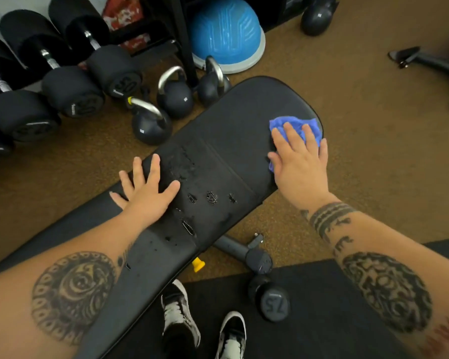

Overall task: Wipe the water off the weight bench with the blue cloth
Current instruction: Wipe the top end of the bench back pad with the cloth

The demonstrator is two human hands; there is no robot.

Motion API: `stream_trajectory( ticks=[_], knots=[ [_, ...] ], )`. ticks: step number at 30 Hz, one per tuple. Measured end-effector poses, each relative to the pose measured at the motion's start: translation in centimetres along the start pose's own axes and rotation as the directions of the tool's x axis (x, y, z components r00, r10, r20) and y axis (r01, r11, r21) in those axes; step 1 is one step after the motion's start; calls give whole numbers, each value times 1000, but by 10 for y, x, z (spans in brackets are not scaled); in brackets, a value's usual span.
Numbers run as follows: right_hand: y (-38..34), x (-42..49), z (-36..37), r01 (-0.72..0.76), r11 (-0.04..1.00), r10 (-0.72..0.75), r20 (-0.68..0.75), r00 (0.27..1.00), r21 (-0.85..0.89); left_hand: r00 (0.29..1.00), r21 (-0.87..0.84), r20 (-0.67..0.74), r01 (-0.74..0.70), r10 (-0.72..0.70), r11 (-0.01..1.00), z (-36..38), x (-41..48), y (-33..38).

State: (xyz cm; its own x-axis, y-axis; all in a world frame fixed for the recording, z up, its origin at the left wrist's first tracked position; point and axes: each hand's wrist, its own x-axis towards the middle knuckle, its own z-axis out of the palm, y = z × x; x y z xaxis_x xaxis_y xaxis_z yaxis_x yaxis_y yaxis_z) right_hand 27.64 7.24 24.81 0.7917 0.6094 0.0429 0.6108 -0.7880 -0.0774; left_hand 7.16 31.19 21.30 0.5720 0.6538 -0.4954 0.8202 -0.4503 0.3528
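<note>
A black padded weight bench (233, 120) runs diagonally from lower left to upper right. Water drops (211, 197) and wet streaks sit on its middle, between my hands. The crumpled blue cloth (294, 123) lies at the bench's right edge near the far end. My right hand (300, 161) presses flat on top of the cloth, fingers spread, covering its near part. My left hand (147, 191) rests flat on the bench's left side, fingers apart, holding nothing, just left of the wet patch.
Several kettlebells (175, 95) stand on the floor left of the bench, beside a rack of dumbbells (70, 94). A blue balance dome (228, 32) sits beyond. A dumbbell (272, 301) lies near my shoes (179, 314). A machine base (430, 63) is far right.
</note>
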Motion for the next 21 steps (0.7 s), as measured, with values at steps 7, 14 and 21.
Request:
stream_trajectory(
  ticks=[7,14,21],
  knots=[
    [-64,-24,13,62,965,-46,-66,997,256,999,-22,32,-21,22,1000,2,1,-4],
    [-107,-61,-7,34,846,73,-180,981,532,994,-58,94,-59,64,997,-4,2,-6],
    [-167,-134,52,-144,967,162,-73,984,212,989,0,129,-79,78,997,-9,-3,-5]
  ],
)
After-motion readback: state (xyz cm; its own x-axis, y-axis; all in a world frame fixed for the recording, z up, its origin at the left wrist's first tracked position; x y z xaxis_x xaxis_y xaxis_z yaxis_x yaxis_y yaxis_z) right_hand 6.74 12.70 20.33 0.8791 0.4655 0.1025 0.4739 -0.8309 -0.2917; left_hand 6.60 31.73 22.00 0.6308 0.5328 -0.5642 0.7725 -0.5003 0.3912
